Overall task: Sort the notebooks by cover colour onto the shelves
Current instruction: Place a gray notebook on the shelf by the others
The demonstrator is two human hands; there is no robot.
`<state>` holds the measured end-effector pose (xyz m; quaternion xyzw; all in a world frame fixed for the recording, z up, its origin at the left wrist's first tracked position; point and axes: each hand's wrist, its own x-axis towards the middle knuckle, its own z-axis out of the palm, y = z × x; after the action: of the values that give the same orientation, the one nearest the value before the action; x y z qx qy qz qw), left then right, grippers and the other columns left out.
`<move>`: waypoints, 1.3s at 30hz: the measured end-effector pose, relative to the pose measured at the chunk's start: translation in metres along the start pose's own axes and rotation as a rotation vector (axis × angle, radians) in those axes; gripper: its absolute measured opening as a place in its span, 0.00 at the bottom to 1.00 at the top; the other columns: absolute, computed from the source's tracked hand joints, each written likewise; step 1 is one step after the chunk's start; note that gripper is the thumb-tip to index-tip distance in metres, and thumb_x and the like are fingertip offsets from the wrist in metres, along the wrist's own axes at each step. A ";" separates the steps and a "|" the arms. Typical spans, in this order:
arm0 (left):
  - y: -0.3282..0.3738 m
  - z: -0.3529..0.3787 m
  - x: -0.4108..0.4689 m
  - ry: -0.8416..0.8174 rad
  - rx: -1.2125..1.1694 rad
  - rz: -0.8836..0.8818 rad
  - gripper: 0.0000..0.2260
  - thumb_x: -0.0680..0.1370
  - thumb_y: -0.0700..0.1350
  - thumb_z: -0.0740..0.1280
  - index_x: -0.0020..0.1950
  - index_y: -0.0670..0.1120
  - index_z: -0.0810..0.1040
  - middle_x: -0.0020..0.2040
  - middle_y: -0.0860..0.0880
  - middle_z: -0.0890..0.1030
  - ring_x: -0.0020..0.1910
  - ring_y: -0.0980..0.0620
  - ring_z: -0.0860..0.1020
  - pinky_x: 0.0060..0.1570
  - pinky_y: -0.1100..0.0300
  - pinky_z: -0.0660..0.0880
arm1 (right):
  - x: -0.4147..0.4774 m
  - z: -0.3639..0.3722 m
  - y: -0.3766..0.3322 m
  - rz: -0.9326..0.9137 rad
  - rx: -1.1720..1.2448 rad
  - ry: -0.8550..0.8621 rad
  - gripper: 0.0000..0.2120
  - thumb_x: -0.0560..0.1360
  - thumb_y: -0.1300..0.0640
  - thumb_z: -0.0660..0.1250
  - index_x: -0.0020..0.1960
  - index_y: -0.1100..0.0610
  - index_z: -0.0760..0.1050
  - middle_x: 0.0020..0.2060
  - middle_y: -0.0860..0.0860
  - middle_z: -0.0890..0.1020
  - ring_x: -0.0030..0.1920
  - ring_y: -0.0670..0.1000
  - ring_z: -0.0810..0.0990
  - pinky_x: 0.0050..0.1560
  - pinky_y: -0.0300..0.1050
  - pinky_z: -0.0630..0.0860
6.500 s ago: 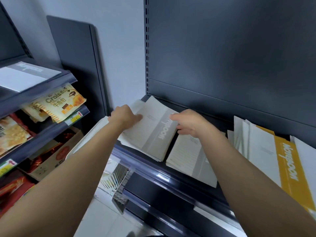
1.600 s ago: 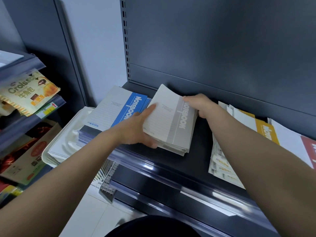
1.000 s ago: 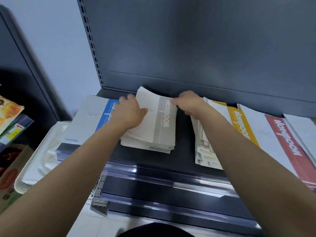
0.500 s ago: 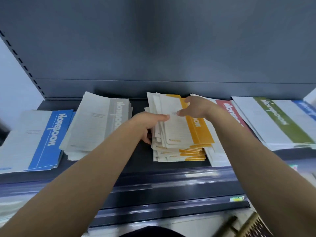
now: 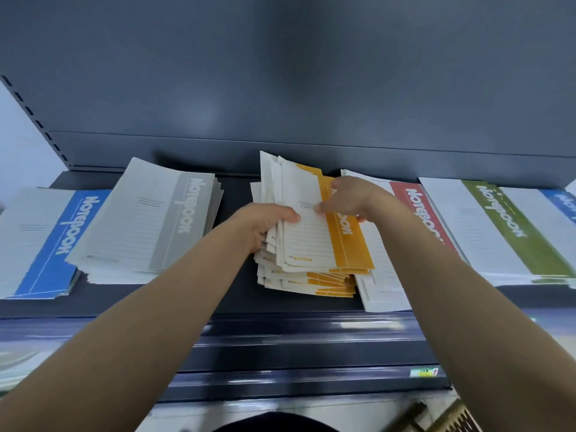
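"NOTEBOOK" in white capitals runs along coloured spine band of top cover in each stack: blue stack [image 5: 46, 244], grey stack [image 5: 146, 219], red stack [image 5: 417, 210], green stack [image 5: 511, 229]. On yellow stack [image 5: 314, 241] word is half hidden by right hand [image 5: 349, 198]; only "...OOK" shows. "A5" printed at lower corner of yellow covers; text after it too small to read. Far-right blue band lettering cut off, unreadable.
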<state>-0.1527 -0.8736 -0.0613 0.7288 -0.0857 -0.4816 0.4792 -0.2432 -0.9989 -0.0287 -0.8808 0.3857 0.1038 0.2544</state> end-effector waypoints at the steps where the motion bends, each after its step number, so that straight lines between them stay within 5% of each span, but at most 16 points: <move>1: 0.002 -0.001 0.000 0.011 0.003 0.017 0.08 0.71 0.39 0.73 0.46 0.42 0.77 0.42 0.45 0.83 0.38 0.49 0.81 0.31 0.57 0.77 | 0.002 -0.001 0.002 0.005 0.003 0.027 0.19 0.79 0.56 0.63 0.68 0.60 0.68 0.64 0.57 0.75 0.62 0.57 0.75 0.57 0.48 0.74; 5: 0.020 -0.016 -0.002 0.088 0.111 0.118 0.15 0.68 0.40 0.75 0.52 0.40 0.78 0.47 0.44 0.83 0.46 0.45 0.82 0.50 0.50 0.79 | 0.016 -0.007 0.008 -0.019 -0.001 0.079 0.07 0.80 0.62 0.56 0.53 0.63 0.72 0.50 0.58 0.76 0.45 0.54 0.76 0.45 0.44 0.73; 7: 0.029 -0.026 -0.005 0.138 0.166 0.158 0.18 0.68 0.40 0.75 0.56 0.40 0.77 0.50 0.44 0.83 0.48 0.44 0.82 0.53 0.49 0.77 | 0.019 -0.008 0.008 -0.049 0.066 0.097 0.06 0.80 0.60 0.57 0.52 0.61 0.71 0.48 0.56 0.74 0.45 0.53 0.72 0.41 0.43 0.69; 11: 0.044 -0.036 -0.017 0.183 0.309 0.233 0.19 0.67 0.39 0.76 0.55 0.41 0.76 0.49 0.44 0.81 0.46 0.45 0.81 0.46 0.52 0.78 | 0.023 -0.011 0.004 -0.159 0.374 0.229 0.25 0.80 0.49 0.60 0.71 0.62 0.64 0.63 0.55 0.73 0.63 0.53 0.72 0.55 0.41 0.68; 15: 0.066 -0.029 -0.032 0.283 0.708 0.392 0.19 0.65 0.44 0.77 0.50 0.45 0.72 0.45 0.48 0.76 0.42 0.50 0.76 0.35 0.58 0.72 | 0.023 -0.031 0.001 -0.359 0.717 0.344 0.43 0.71 0.35 0.66 0.76 0.55 0.55 0.69 0.47 0.68 0.64 0.46 0.72 0.64 0.48 0.73; 19: 0.073 -0.013 -0.037 0.395 1.151 0.550 0.21 0.66 0.46 0.75 0.50 0.45 0.66 0.41 0.50 0.72 0.41 0.48 0.74 0.32 0.58 0.67 | 0.025 -0.037 0.017 -0.416 0.858 0.290 0.33 0.75 0.37 0.64 0.74 0.48 0.57 0.62 0.45 0.71 0.58 0.43 0.75 0.56 0.39 0.73; 23: 0.062 -0.002 -0.030 0.359 1.326 0.560 0.24 0.67 0.45 0.73 0.56 0.44 0.63 0.43 0.49 0.71 0.39 0.50 0.73 0.29 0.58 0.66 | 0.039 -0.020 0.034 -0.356 0.999 0.253 0.29 0.69 0.36 0.69 0.63 0.51 0.72 0.54 0.49 0.80 0.53 0.47 0.80 0.61 0.50 0.76; 26: 0.062 0.003 -0.030 0.261 1.339 0.529 0.27 0.67 0.47 0.74 0.58 0.46 0.62 0.49 0.49 0.70 0.43 0.50 0.73 0.31 0.59 0.68 | 0.042 -0.008 0.029 -0.409 1.005 0.165 0.19 0.75 0.40 0.65 0.58 0.52 0.76 0.48 0.48 0.83 0.49 0.46 0.82 0.56 0.47 0.77; 30: 0.068 -0.005 -0.026 0.201 1.253 0.503 0.26 0.66 0.46 0.73 0.56 0.46 0.63 0.46 0.51 0.70 0.40 0.54 0.72 0.31 0.59 0.67 | 0.045 -0.007 0.015 -0.421 1.070 0.071 0.26 0.70 0.33 0.63 0.61 0.48 0.75 0.54 0.49 0.82 0.56 0.50 0.80 0.60 0.49 0.76; 33: 0.072 -0.012 -0.023 0.208 1.220 0.507 0.26 0.66 0.48 0.74 0.56 0.48 0.63 0.45 0.52 0.70 0.40 0.56 0.71 0.31 0.59 0.65 | 0.050 -0.009 0.003 -0.364 1.041 0.118 0.29 0.66 0.29 0.65 0.53 0.52 0.76 0.50 0.50 0.83 0.52 0.52 0.82 0.59 0.54 0.77; 39: 0.073 -0.026 -0.019 0.284 1.183 0.547 0.28 0.66 0.54 0.74 0.60 0.49 0.66 0.48 0.52 0.75 0.42 0.55 0.74 0.35 0.57 0.71 | 0.060 -0.006 -0.017 -0.342 1.163 0.304 0.05 0.75 0.53 0.66 0.41 0.51 0.77 0.37 0.48 0.79 0.42 0.49 0.77 0.48 0.47 0.76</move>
<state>-0.1179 -0.8851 0.0095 0.8772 -0.4533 -0.1138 0.1100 -0.1905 -1.0296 -0.0403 -0.6523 0.2647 -0.2919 0.6474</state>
